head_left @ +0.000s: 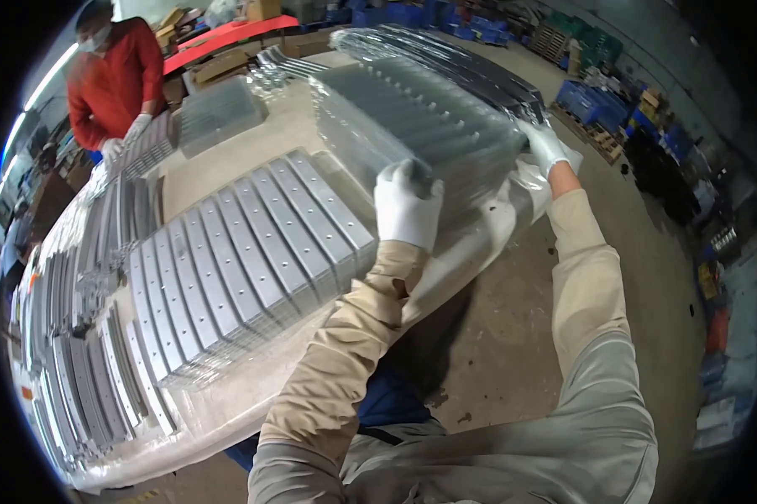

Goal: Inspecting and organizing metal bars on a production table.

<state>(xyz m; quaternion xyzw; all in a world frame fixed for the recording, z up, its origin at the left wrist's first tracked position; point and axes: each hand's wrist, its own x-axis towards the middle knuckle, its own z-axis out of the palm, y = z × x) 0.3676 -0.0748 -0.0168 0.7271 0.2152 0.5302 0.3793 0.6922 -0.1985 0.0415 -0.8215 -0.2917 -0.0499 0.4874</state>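
A tall stack of translucent plastic trays [395,105] with ridged tops stands on the table in front of me. My left hand [408,206], in a white glove, has its fingers curled over the near left corner of a tray. At the right end, my right hand [546,144], gloved too, grips the tray edge with its fingertips partly hidden. The near edge between my hands is blurred. Left of my left hand lies a block of flat silver metal strips [244,239] with small holes, set side by side in stacked layers.
More loose metal strips [93,378] cover the table's left side. A co-worker in red [118,76] handles strips at the far left, beside another tray stack [219,113]. Film-wrapped dark long parts [462,67] lie behind my stack. Blue crates [592,102] stand on the floor to the right.
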